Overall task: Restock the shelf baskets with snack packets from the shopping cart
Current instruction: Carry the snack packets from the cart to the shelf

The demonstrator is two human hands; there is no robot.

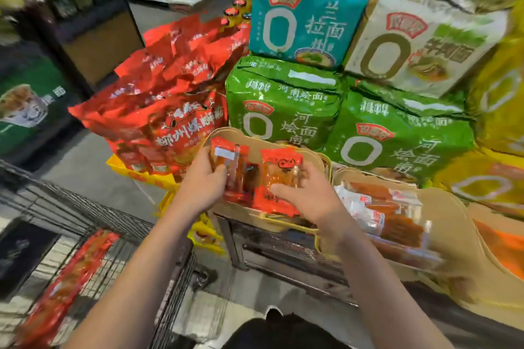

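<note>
A tan shelf basket (314, 154) sits in front of me with several red and orange snack packets in it. My left hand (205, 178) grips a small stack of red snack packets (226, 154) at the basket's left side. My right hand (309, 193) lies on an orange-red snack packet (279, 168) in the same basket, fingers curled over it. At the lower left is the black wire shopping cart (93, 224), with a long row of red snack packets (68, 280) lying in it.
A second tan basket (442, 207) to the right holds long orange sausage-like packets (394, 212). Behind the baskets stand green (283, 102), teal (303, 8) and white (419, 37) noodle multipacks. Red noodle bags (170, 93) pile up on the left. A dark shelf stands at the far left.
</note>
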